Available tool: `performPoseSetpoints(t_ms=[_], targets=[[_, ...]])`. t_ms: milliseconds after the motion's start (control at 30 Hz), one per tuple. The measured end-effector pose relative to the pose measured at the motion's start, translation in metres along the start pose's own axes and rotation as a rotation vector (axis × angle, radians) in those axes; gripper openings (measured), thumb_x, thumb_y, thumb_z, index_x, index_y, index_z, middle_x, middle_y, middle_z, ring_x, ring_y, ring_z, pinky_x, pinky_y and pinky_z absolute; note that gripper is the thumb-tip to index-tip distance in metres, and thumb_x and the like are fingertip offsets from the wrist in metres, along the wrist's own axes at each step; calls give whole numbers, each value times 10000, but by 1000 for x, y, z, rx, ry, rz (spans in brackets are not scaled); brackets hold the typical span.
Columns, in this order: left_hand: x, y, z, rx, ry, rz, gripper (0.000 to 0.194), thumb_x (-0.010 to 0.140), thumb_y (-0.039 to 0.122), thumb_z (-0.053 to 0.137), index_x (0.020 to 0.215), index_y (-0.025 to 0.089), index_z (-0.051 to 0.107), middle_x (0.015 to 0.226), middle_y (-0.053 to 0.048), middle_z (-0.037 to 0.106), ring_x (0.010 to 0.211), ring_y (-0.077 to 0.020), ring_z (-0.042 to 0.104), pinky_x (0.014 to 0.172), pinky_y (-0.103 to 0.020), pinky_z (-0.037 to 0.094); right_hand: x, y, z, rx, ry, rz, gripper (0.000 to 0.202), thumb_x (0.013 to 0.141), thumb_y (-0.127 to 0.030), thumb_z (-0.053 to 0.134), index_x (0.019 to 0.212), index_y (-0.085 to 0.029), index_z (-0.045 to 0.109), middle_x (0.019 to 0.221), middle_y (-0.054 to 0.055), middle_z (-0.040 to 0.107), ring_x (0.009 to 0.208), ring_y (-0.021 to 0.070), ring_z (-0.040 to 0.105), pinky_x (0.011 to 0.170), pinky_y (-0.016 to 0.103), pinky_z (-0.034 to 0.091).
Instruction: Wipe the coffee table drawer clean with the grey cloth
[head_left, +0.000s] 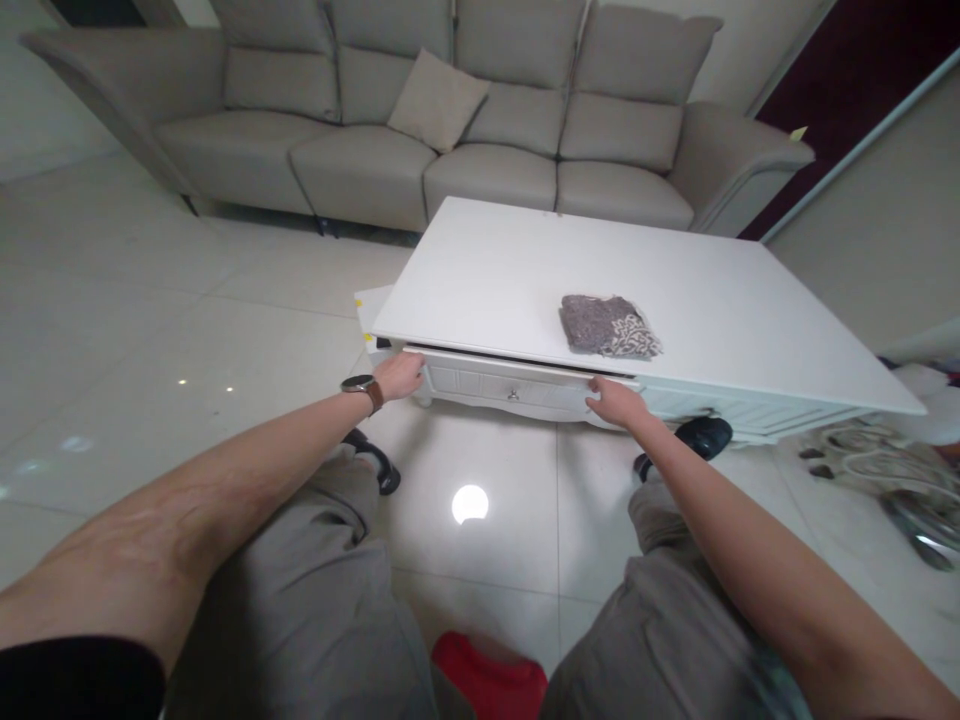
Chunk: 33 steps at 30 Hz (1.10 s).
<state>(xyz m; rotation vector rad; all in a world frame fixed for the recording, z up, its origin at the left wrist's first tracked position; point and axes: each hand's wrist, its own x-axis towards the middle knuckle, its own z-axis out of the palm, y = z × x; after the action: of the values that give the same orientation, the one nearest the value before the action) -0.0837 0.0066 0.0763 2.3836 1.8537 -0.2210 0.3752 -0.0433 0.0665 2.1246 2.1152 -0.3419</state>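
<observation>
A white drawer [487, 385] with a small metal knob stands slightly pulled out from the front of a low white table [675, 290]. My left hand [400, 375], with a watch on its wrist, is closed on the drawer's left end. At the right end of the same drawer front, my right hand [615, 400] grips the edge with its fingers. A dark gap shows between the drawer's top and the tabletop. On the tabletop lies a folded grey and white knitted cloth [607, 325], beyond my right hand. The inside of the drawer is hidden.
Behind the table is a long grey sofa [360, 170] with a beige cushion [437, 100]. A red object [491, 680] is on the floor between my legs. White items [367, 310] sit by the table's left end. A patterned item [870, 455] lies at the right.
</observation>
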Motion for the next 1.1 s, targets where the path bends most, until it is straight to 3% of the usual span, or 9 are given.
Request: performPoseSetpoints(t_ms=[233, 367, 567, 1100], targets=[[1, -2, -2, 6, -28, 27, 401, 879, 261, 499, 1257, 180, 606, 1329, -148, 673, 1210, -275, 639, 942, -358, 524, -1, 12, 4, 25, -14, -73, 523, 889, -332, 572, 1388, -185, 524, 1461, 143, 578, 1270, 293, 585, 1028, 397, 469], [-1, -3, -3, -12, -21, 14, 442, 870, 256, 519, 1304, 201, 586, 1403, -126, 638, 1246, -271, 621, 962, -358, 514, 0, 18, 3, -21, -17, 5, 534, 898, -370, 561, 1385, -151, 547, 1437, 178, 584, 1274, 332, 583, 1022, 443, 474], [-3, -2, -1, 14, -30, -13, 464, 869, 269, 523, 1331, 226, 552, 1408, -112, 637, 1221, -288, 631, 921, -383, 521, 0, 18, 4, 27, -20, 47, 530, 892, -359, 561, 1383, -160, 540, 1435, 157, 594, 1267, 320, 595, 1011, 420, 484], [0, 3, -1, -12, -16, -58, 453, 876, 282, 538, 1325, 228, 544, 1381, -122, 632, 1204, -308, 634, 933, -416, 520, 7, 21, 11, 37, 33, 59, 469, 884, -373, 554, 1319, -198, 563, 1379, 145, 625, 1206, 328, 610, 981, 438, 490]])
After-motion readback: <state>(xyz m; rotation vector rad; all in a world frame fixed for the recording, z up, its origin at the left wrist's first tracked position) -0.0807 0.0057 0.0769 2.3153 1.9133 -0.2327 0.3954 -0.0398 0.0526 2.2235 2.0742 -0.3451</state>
